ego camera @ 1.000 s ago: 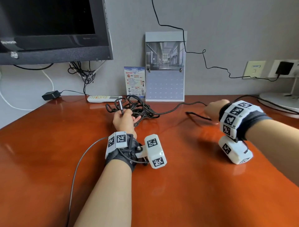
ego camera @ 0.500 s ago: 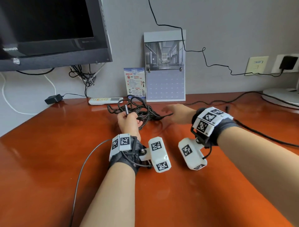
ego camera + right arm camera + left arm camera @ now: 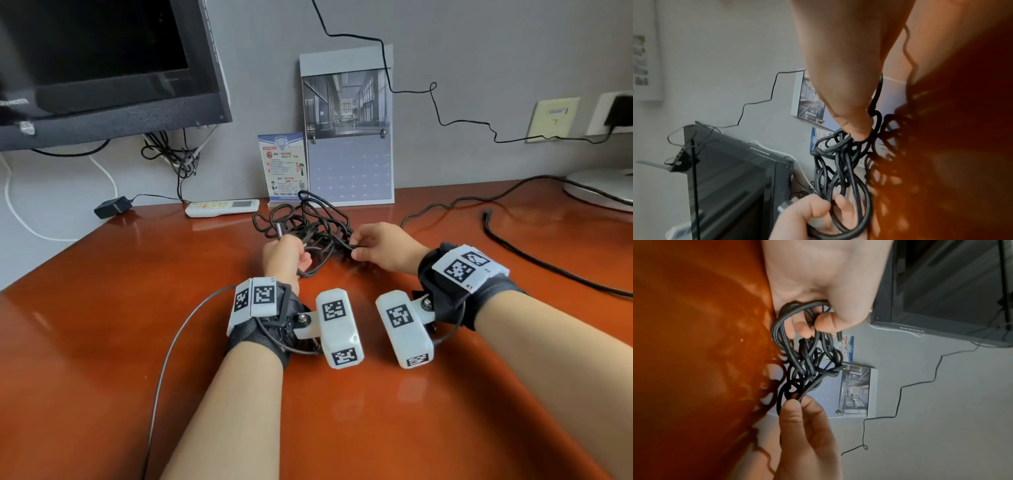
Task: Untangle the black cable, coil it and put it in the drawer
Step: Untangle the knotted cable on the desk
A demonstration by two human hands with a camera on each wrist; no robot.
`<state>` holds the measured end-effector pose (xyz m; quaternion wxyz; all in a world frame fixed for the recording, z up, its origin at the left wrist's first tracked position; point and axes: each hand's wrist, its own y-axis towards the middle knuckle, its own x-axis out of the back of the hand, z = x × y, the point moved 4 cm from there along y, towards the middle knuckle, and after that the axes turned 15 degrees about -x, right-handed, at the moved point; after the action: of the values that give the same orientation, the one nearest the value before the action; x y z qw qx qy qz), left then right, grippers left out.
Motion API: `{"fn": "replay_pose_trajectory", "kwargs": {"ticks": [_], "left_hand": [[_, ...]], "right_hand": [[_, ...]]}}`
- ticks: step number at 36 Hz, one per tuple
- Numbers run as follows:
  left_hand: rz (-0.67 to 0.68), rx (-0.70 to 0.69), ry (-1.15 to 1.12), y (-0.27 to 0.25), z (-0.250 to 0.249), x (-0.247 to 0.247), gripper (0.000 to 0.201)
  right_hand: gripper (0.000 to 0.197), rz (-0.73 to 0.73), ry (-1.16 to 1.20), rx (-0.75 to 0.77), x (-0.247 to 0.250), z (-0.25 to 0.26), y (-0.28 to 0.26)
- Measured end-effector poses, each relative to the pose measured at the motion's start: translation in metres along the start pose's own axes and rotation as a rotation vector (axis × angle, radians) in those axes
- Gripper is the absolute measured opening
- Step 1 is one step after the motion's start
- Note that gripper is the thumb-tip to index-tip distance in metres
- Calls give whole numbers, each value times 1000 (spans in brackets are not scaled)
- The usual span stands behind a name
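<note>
Head view is showing the black cable lying in a knotted heap on the desk, just in front of a calendar and a small card, with a remote control off to the left; the left hand is clenching several loops of it together with a metal plug end sticking up from the fist; the left wrist view is showing those fingers curling round the strands; the right hand is pinching a single strand at the edge of the heap, thumb and fingertip pressing together on it; no drawer is showing in any view, so the untangling is looking barely begun; the risk from here is lying in the pull; with the left hand gripping many loops at once, tugging the pinched strand outward is likely tightening the knot near the middle rather than freeing it; a hard pull is also likely dragging the whole heap into the card and calendar and tipping them.
</note>
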<state>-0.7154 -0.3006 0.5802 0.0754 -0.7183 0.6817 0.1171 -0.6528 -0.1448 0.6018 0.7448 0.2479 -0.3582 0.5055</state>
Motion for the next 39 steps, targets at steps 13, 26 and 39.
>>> {"fn": "replay_pose_trajectory", "kwargs": {"ticks": [13, 26, 39], "left_hand": [[147, -473, 350, -5, -23, -7, 45], [391, -476, 552, -8, -25, -23, 40], [559, -411, 513, -17, -22, -20, 32]], "right_hand": [[12, -104, 159, 133, 1, 6, -18], [23, -85, 322, 98, -4, -6, -21], [11, -371, 150, 191, 13, 5, -27]]}}
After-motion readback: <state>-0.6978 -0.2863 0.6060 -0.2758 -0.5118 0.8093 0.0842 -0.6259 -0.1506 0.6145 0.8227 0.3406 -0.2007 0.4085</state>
